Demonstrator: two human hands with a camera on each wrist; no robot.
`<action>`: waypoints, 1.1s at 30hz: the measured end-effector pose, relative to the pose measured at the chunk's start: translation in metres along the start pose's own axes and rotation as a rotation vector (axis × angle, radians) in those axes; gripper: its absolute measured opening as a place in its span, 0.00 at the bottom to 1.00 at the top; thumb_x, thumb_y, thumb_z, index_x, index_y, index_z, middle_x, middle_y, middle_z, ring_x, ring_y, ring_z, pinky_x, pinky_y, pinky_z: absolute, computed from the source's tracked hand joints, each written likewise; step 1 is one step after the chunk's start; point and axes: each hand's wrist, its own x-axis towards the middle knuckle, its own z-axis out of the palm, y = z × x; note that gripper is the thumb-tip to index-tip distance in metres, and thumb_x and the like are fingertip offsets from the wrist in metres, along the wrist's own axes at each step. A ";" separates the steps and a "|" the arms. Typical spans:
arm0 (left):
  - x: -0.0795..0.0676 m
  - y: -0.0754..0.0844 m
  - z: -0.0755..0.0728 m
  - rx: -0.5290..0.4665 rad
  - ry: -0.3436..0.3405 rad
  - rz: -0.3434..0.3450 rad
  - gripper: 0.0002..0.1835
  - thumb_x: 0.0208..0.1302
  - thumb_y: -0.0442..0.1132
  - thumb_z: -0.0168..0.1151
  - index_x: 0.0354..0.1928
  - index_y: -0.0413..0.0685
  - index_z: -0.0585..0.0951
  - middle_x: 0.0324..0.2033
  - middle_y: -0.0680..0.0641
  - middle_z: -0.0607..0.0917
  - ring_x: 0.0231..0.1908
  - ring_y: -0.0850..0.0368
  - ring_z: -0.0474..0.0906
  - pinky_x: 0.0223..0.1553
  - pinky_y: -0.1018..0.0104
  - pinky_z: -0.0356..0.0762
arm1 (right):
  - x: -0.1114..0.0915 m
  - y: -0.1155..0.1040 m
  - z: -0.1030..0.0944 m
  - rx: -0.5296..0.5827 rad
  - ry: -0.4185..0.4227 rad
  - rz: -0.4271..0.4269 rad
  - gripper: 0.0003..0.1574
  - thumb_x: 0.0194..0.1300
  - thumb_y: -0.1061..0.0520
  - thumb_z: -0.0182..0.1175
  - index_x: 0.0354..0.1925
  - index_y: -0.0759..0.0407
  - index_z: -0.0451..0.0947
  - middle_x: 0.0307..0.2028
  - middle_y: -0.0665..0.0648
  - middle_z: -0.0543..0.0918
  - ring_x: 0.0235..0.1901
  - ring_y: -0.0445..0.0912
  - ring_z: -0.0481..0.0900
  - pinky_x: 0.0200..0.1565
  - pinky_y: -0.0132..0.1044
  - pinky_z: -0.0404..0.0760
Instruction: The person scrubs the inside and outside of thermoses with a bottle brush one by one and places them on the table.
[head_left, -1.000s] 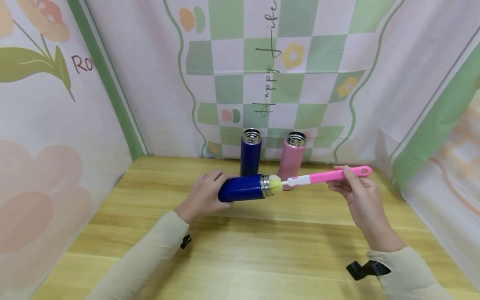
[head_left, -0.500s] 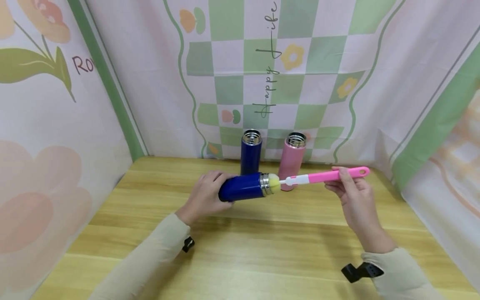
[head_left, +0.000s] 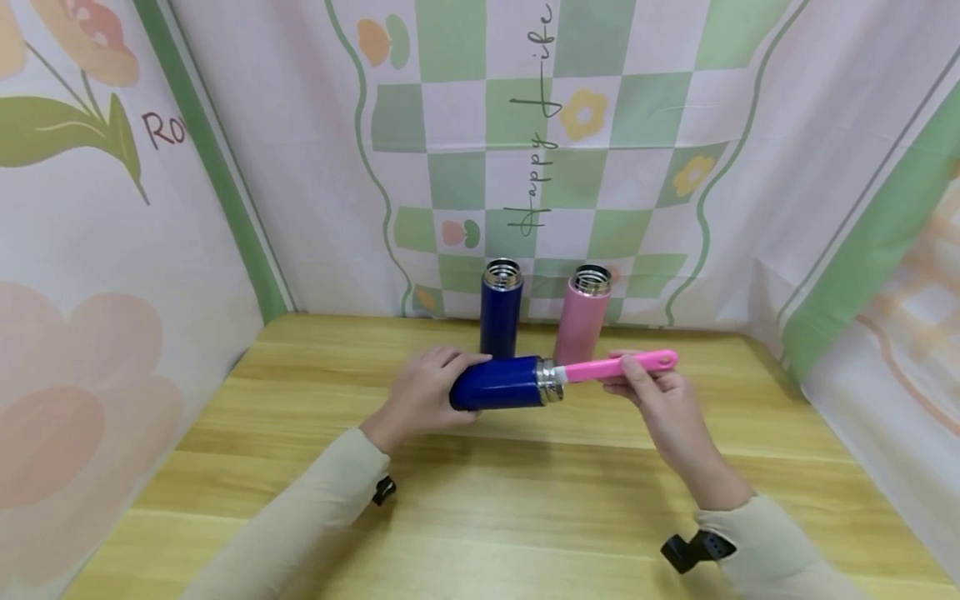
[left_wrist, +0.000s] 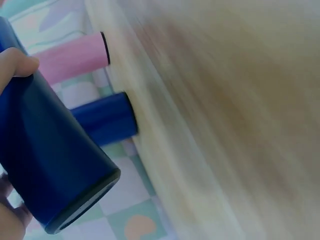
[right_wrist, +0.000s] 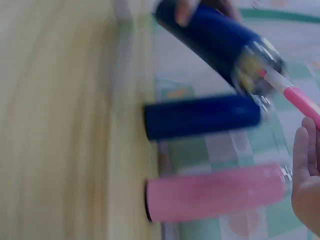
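My left hand (head_left: 423,392) grips a dark blue thermos bottle (head_left: 501,383) near its base, holding it on its side above the table with the steel mouth facing right. In my right hand (head_left: 667,412) is the pink handle of a bottle brush (head_left: 600,367), pinched between thumb and fingers. The brush head is inside the bottle; only the handle and a bit of its white neck show in the head view. The right wrist view shows the blue thermos (right_wrist: 210,40) with the brush (right_wrist: 300,102) entering its mouth. In the left wrist view the bottle's base (left_wrist: 85,200) is visible.
Behind the held bottle, a second blue thermos (head_left: 500,312) and a pink thermos (head_left: 582,321) stand upright without lids on the wooden table (head_left: 480,517). A patterned curtain (head_left: 322,183) hangs along the table's back edge.
My right hand has moved left, pushing the brush deeper; its yellow sponge head and most of the white neck have gone into the bottle. The left hand and bottle have shifted slightly right.
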 end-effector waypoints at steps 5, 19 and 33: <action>0.005 0.007 0.001 -0.019 -0.026 0.005 0.42 0.44 0.54 0.81 0.65 0.59 0.76 0.53 0.50 0.81 0.54 0.53 0.76 0.57 0.51 0.73 | 0.000 0.004 0.008 -0.059 -0.027 0.032 0.16 0.78 0.56 0.52 0.52 0.64 0.81 0.48 0.55 0.84 0.42 0.43 0.85 0.51 0.36 0.80; 0.007 0.007 -0.002 -0.042 -0.038 -0.025 0.42 0.44 0.53 0.81 0.65 0.59 0.76 0.54 0.49 0.80 0.57 0.51 0.75 0.59 0.49 0.71 | -0.001 -0.004 0.012 -0.373 -0.081 0.139 0.27 0.76 0.48 0.56 0.59 0.69 0.76 0.45 0.51 0.87 0.46 0.42 0.84 0.52 0.29 0.78; -0.003 0.001 -0.001 -0.060 -0.018 -0.021 0.42 0.44 0.52 0.82 0.64 0.58 0.76 0.54 0.50 0.80 0.56 0.52 0.76 0.58 0.49 0.73 | 0.003 -0.008 0.001 -0.059 0.025 -0.088 0.14 0.76 0.62 0.53 0.51 0.70 0.79 0.44 0.56 0.84 0.40 0.44 0.86 0.45 0.37 0.83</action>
